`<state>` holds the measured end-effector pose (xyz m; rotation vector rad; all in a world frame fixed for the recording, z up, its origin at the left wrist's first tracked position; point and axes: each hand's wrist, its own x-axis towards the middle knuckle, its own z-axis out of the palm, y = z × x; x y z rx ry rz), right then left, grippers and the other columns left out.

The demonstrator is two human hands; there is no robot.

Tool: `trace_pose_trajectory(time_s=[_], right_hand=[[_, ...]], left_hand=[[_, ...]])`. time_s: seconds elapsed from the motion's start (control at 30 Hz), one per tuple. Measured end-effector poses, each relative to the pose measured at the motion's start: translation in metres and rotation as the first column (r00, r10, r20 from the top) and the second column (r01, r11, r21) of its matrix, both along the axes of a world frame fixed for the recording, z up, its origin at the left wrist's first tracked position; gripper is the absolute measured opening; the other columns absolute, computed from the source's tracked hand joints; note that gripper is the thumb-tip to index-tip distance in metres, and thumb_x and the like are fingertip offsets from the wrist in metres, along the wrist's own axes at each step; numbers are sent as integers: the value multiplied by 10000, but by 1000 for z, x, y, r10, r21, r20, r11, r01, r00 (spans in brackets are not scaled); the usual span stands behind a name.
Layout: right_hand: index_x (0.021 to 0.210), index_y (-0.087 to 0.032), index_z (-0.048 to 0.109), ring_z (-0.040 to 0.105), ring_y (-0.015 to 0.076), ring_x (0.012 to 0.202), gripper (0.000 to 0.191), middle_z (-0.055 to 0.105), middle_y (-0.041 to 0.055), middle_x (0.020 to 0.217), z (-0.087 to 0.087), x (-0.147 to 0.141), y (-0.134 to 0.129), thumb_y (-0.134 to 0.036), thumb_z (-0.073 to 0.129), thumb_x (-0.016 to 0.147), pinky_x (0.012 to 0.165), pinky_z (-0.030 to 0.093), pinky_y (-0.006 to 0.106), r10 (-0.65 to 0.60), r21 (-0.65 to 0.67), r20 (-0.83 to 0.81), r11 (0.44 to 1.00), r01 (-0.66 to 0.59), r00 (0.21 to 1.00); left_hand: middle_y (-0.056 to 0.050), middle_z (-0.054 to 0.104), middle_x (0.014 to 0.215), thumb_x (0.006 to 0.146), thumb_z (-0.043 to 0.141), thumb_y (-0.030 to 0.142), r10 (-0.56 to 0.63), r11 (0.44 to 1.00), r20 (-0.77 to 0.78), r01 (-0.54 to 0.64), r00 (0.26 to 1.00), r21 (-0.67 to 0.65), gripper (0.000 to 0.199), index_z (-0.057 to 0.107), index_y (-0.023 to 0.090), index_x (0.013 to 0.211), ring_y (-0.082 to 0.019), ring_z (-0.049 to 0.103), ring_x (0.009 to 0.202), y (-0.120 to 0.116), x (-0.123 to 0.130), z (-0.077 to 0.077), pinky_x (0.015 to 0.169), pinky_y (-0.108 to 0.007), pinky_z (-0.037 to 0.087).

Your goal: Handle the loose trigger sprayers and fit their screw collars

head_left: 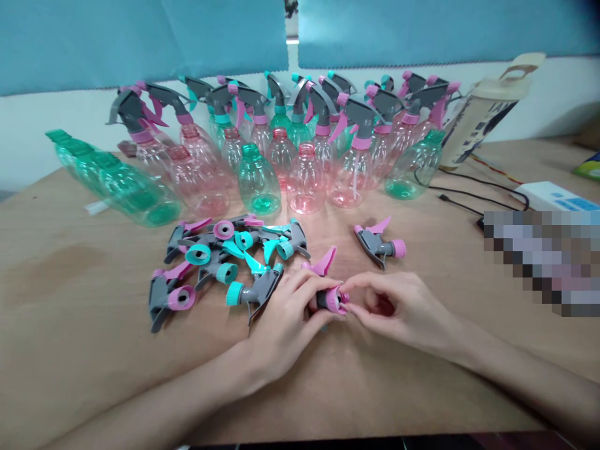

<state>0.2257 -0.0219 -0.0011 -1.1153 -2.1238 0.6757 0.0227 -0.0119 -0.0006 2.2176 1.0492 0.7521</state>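
Note:
My left hand point(290, 319) grips a grey trigger spray head with a pink collar point(334, 300), its pink trigger point(323, 261) pointing up and away. The collar's open end faces right. There, my right hand point(407, 309) has its thumb and forefinger closed on the rim; whether a small part is also between them I cannot tell. Close beside my left hand lies a spray head with a turquoise collar point(234, 294). Further left is a pile of grey spray heads point(213, 256) with pink and turquoise collars. Another pink-collared spray head point(380, 242) lies alone beyond my right hand.
Behind stand rows of clear bottles, several topped with spray heads; an uncapped green bottle point(259, 181) and pink bottle point(306, 181) are in front. Green bottles point(135, 190) line the left. At right are a beige tumbler point(487, 112), a black cable point(473, 189) and a white box point(557, 199).

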Motion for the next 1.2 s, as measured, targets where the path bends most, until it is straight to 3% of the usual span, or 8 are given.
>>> trace_pose_trajectory(time_s=[0.3,0.47,0.57,0.87,1.2], right_hand=[[935,-190,652,441,60,424,146,516,-74,509,-6,-6,-3,-237,626,799,444,359,173,-74,67,-54,995,78,996],[884,-188,650,431,55,433,82,505,-74,512,-2,-7,-3,-210,610,816,438,336,169,-18,67,-67,997,22,998],[905,-192,651,431,56,453,100,514,-70,533,2,-3,-2,-209,604,818,462,335,177,-5,92,-4,996,5,1000],[913,-218,654,413,55,451,122,497,-82,530,9,5,1,-277,618,813,455,302,193,-18,-33,144,999,23,989],[886,-177,657,466,57,451,101,594,-60,563,4,-19,-7,-160,582,821,494,383,174,-130,237,-53,961,139,990]], left_hand=[[-28,565,931,831,616,151,-46,994,-52,51,998,99,289,563,212,1109,-188,523,869,2,-2,-6,764,-320,441],[-23,599,938,822,644,209,-111,983,-57,118,992,142,224,583,196,1037,-181,542,875,5,-2,-4,824,-332,423],[-15,612,940,835,630,258,-113,981,-46,118,993,156,251,569,209,1073,-175,554,878,7,-2,-5,816,-317,425],[-10,625,941,832,631,202,-75,984,-33,79,997,158,271,576,224,1096,-169,558,841,7,-4,-6,798,-311,433],[-13,650,1039,875,573,218,-115,991,48,111,992,73,291,539,254,1162,-170,581,877,7,-2,-5,807,-316,444]])
